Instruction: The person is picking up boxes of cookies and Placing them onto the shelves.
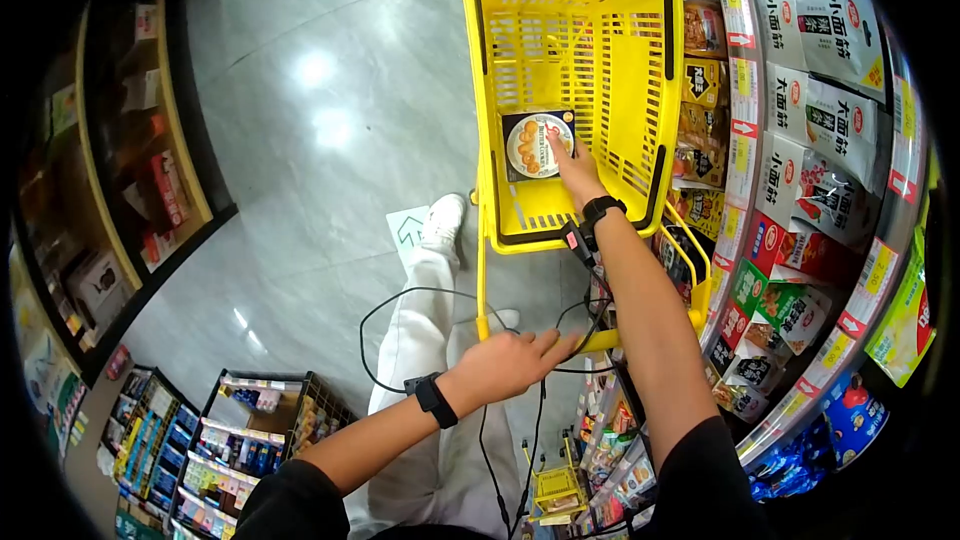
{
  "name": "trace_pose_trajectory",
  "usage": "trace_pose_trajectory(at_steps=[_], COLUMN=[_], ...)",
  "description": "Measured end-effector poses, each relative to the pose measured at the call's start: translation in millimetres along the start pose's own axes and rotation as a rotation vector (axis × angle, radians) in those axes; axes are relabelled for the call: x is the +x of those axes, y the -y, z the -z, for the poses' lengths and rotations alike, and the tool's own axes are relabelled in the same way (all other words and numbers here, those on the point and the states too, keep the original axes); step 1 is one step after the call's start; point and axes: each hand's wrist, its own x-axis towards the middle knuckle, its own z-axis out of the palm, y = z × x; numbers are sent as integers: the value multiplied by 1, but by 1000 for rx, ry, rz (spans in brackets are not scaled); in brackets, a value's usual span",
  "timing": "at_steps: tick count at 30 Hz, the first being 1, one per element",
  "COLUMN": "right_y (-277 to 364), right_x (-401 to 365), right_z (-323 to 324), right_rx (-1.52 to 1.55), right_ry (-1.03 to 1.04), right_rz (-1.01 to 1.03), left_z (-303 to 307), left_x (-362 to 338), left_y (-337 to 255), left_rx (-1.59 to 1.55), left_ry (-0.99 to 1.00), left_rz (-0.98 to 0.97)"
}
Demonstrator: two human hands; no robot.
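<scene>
A yellow shopping basket [625,230] takes up the upper middle of the view, with its open top facing me. Inside it is a dark blue box of butter cookies [530,147], its front showing a round picture of cookies. My right hand [580,175] reaches in over the near rim and is closed on the box's right side, thumb across the front; its other fingers are mostly hidden. Lower down, my left hand [508,368] is on the yellow basket handle [602,341], its fingers partly around the bar. Both wrists wear black bands.
Close on the right stands a shelf [745,130] of packaged snacks. Dark shelving [165,120] lines the left, with small product racks [235,440] below. A black cable [375,365] loops around my arms. Another yellow basket [558,488] is near the bottom, and grey floor [330,40] spreads ahead.
</scene>
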Motion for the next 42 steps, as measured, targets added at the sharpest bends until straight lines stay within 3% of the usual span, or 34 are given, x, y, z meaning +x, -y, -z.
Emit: trace_pose_trajectory(at_steps=[1,2,4,9,10,14,16,19,24,26,30,36,37,39,40,41,42], right_y=[4,33,55,89,70,23,0,-67,-121,-130,-174,-281,-292,-282,-300,-308,-291], right_x=[-2,-26,-44,-133,-147,-243,-299,-343,-380,-397,-420,-418,-417,-431,-424,-416,-431], right_z=[4,18,38,102,113,157,165,165,167,171,174,170,169,179,173,169,173], right_rx=[-76,5,-106,-16,84,-449,-715,-848,-853,-810,-832,-980,-1119,-1145,-1238,-1302,-1315], right_ry=[-45,87,147,284,287,89,-42,-137,-189,-93,-168,-270,-270,-203,-267,-241,-201], right_rz=[-13,-25,-54,175,285,532,556,641,633,526,524,462,435,375,397,351,314], left_z=[-1,-2,-6,-12,-16,-36,-47,-70,-106,-115,-122,-55,-31,10,23,28,33], left_x=[-1,-2,-3,-4,-4,-13,-16,-24,-38,-49,-78,-121,-127,-141,-147,-147,-145], left_y=[-1,-1,0,-12,-17,-24,-33,-47,-72,-82,-105,-149,-164,-185,-186,-165,-151], left_rx=[19,32,-22,-1,4,-21,-30,-81,-172,-174,-53,-10,-51,-58,-68,-110,-70], left_ry=[10,10,-17,-52,-59,-57,-87,-123,-90,-14,-81,-103,-128,-243,-209,-293,-325], left_rz=[42,59,46,96,86,76,84,66,25,15,-2,-4,-12,-78,34,-122,-121])
